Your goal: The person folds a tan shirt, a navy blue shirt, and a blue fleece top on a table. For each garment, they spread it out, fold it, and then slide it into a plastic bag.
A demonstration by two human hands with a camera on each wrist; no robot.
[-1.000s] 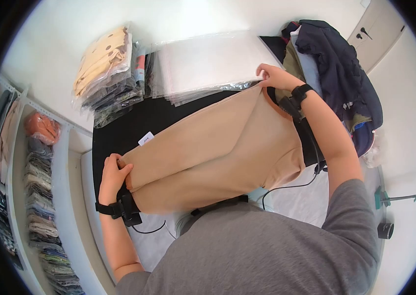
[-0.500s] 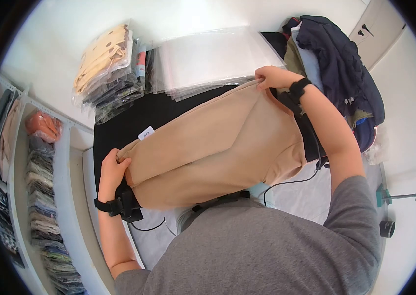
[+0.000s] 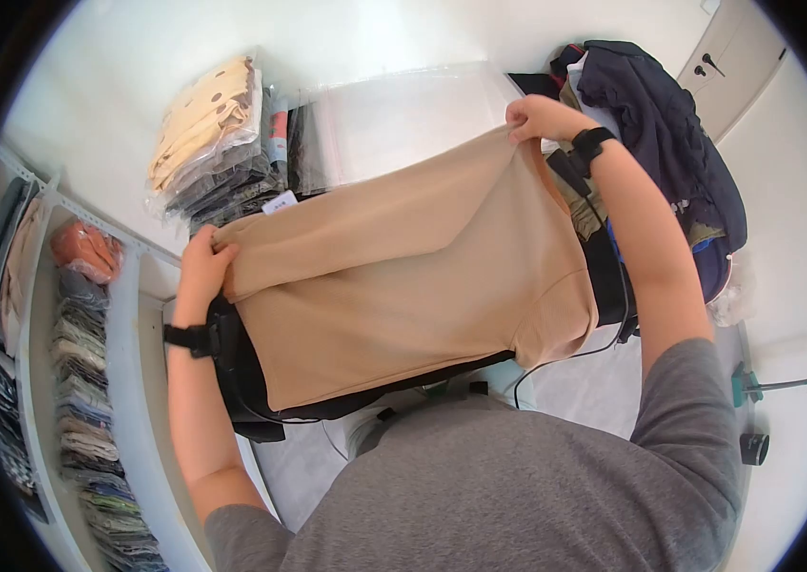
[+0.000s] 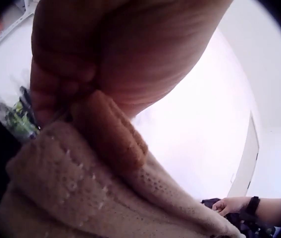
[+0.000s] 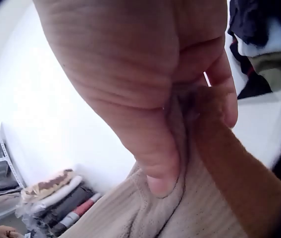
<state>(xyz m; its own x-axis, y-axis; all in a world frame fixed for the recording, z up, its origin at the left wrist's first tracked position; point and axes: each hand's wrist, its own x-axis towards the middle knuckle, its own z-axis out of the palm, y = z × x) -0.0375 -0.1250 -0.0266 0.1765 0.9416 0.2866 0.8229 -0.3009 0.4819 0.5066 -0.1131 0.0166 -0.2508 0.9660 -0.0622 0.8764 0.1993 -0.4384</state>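
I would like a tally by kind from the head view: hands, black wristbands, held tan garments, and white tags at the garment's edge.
Left hand and right hand: 2
Left black wristband and right black wristband: 2
Tan garment: 1
White tag: 1
Total: 6

Head view: worn on the head, facing forward and down past the grey shirt [image 3: 461,486] between 5 and 6 o'clock; widest coverage.
Left wrist view: close-up, left hand [image 4: 125,54] large towards 12 o'clock; faces along the tan garment [image 4: 81,183], right hand [image 4: 233,204] small between 4 and 5.
Right wrist view: close-up, right hand large at 12 o'clock.
Head/right wrist overlap: bagged clothing stack [image 3: 208,133], 10 o'clock in head, between 7 and 8 in right wrist.
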